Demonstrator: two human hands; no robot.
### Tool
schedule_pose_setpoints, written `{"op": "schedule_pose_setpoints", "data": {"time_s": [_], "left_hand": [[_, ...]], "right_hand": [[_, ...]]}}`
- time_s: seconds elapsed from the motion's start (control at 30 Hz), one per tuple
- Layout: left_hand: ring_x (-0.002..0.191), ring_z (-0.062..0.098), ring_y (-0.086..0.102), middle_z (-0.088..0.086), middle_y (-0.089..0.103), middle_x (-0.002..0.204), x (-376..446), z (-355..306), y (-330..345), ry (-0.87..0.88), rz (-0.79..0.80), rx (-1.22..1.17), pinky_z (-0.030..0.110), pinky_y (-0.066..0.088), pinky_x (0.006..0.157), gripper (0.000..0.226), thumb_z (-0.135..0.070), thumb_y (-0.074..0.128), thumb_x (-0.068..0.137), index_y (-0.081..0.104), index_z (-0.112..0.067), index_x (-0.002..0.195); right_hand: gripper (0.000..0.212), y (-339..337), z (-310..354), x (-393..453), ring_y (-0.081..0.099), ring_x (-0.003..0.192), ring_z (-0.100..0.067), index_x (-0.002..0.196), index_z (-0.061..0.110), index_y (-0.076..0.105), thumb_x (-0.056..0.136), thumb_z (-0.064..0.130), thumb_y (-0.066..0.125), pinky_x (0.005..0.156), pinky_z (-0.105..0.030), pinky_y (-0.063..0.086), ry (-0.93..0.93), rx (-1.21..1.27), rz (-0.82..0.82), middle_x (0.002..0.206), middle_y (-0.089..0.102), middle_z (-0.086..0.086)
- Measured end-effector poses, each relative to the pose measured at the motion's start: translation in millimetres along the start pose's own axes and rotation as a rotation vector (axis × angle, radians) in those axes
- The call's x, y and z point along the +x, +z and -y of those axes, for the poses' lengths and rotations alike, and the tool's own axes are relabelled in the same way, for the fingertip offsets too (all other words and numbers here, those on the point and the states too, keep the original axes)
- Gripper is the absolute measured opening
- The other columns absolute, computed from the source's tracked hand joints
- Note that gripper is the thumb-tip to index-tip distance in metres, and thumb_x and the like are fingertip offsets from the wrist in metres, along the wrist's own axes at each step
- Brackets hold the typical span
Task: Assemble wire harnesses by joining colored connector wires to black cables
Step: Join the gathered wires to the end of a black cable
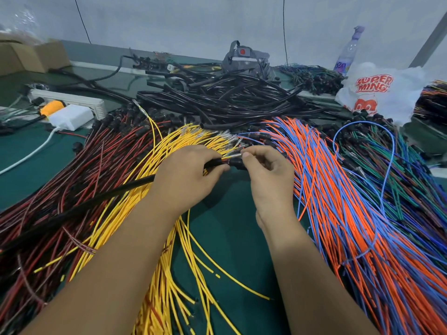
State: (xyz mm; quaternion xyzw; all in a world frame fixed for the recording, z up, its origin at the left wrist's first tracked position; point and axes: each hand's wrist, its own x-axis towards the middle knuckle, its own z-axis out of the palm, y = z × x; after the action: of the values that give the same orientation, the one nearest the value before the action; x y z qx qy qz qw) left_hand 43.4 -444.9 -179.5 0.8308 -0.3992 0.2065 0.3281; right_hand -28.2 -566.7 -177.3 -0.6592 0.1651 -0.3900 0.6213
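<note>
Both hands [225, 170] on black cable [101, 197]

My left hand [187, 169]: back up, fingers curled round the black cable [101, 198], thumb and fingertips pinching at its end. My right hand [268, 170]: just right of that cable end, thumb up, forefinger and thumb pinching there, other fingers loosely curled. Both forearms: bare, running from the near edge and converging toward the cable end.

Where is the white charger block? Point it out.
In the head view the white charger block sits at the far left on the green table, beside the power strip and an orange plug.
</note>
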Motion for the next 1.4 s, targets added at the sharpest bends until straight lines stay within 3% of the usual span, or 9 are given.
{"op": "schedule_pose_setpoints", "data": {"time_s": [0.33,0.43,0.6,0.7,0.83,1.0,1.1,1.2,1.4], "left_hand": [[0.076,0.015,0.057,-0.008,0.065,0.078,1,0,-1,-0.027,-0.02,0.072,0.032,0.045,0.056,0.025,-0.045,0.059,0.09,0.073,-0.025,0.092],[0.067,0.012,0.055,-0.008,0.062,0.07,1,1,-1,-0.166,0.043,-0.039,0.03,0.041,0.054,0.033,-0.052,0.051,0.092,0.071,-0.027,0.088],[0.047,0.006,0.041,-0.006,0.052,0.052,6,0,-8,-0.322,0.088,-0.412,0.028,0.035,0.052,0.04,-0.044,0.057,0.092,0.063,-0.02,0.061],[0.04,0.005,0.037,-0.002,0.053,0.05,10,2,-15,-0.398,0.11,-0.617,0.014,0.033,0.044,0.042,-0.038,0.058,0.093,0.068,-0.006,0.069],[0.042,0.008,0.039,-0.004,0.054,0.048,11,2,-15,-0.472,0.195,-0.623,0.015,0.032,0.04,0.037,-0.041,0.058,0.092,0.072,-0.019,0.067],[0.042,0.004,0.042,-0.006,0.057,0.051,10,1,-11,-0.394,0.227,-0.563,0.012,0.032,0.043,0.036,-0.035,0.055,0.095,0.069,-0.014,0.069],[0.037,0.0,0.037,-0.008,0.049,0.043,8,-1,-10,-0.355,0.213,-0.532,0.01,0.028,0.041,0.043,-0.033,0.053,0.097,0.061,-0.016,0.058],[0.039,0.004,0.034,-0.003,0.043,0.045,8,1,-9,-0.334,0.194,-0.507,0.017,0.03,0.046,0.05,-0.036,0.051,0.097,0.057,-0.006,0.057],[0.057,0.005,0.055,-0.006,0.064,0.063,6,3,-14,-0.319,0.174,-0.522,0.024,0.045,0.059,0.024,-0.035,0.062,0.09,0.069,-0.021,0.072]], "right_hand": [[0.026,2,2,-2,0.057,0.07,-0.002,0.078,0.025,0.071,0.088,0.003,0.063,0.066,-0.012,0.045,0.004,0.076,0.006,0.072,0.068,0.013],[0.021,-3,3,2,0.059,0.073,0.001,0.09,0.022,0.071,0.091,0.004,0.06,0.067,-0.012,0.045,0.034,0.201,-0.105,0.076,0.068,0.014],[0.022,-1,1,2,0.053,0.073,-0.01,0.088,0.021,0.069,0.086,0.001,0.062,0.071,-0.024,0.045,-0.071,0.027,-0.195,0.086,0.065,-0.006],[0.022,3,2,-2,0.052,0.067,-0.006,0.083,0.024,0.067,0.086,0.002,0.063,0.067,-0.02,0.042,-0.152,-0.059,-0.2,0.079,0.063,-0.001],[0.013,9,4,-9,0.053,0.063,-0.004,0.09,0.022,0.069,0.086,0.011,0.065,0.064,-0.02,0.044,-0.152,-0.046,-0.119,0.076,0.064,0.004],[0.012,12,4,-12,0.064,0.075,-0.017,0.089,0.019,0.068,0.089,0.008,0.064,0.078,-0.046,0.055,-0.101,-0.025,-0.088,0.078,0.066,0.005],[0.016,13,3,-13,0.066,0.077,-0.021,0.089,0.02,0.066,0.092,0.006,0.06,0.078,-0.038,0.055,-0.102,-0.052,-0.065,0.081,0.067,0.003],[0.026,12,3,-12,0.062,0.062,-0.005,0.082,0.026,0.061,0.094,0.003,0.055,0.066,-0.019,0.05,-0.093,-0.05,-0.027,0.075,0.063,0.011],[0.019,14,3,-13,0.063,0.07,-0.013,0.082,0.023,0.063,0.092,0.007,0.06,0.07,-0.029,0.054,-0.063,0.056,-0.023,0.075,0.065,0.009]]}}
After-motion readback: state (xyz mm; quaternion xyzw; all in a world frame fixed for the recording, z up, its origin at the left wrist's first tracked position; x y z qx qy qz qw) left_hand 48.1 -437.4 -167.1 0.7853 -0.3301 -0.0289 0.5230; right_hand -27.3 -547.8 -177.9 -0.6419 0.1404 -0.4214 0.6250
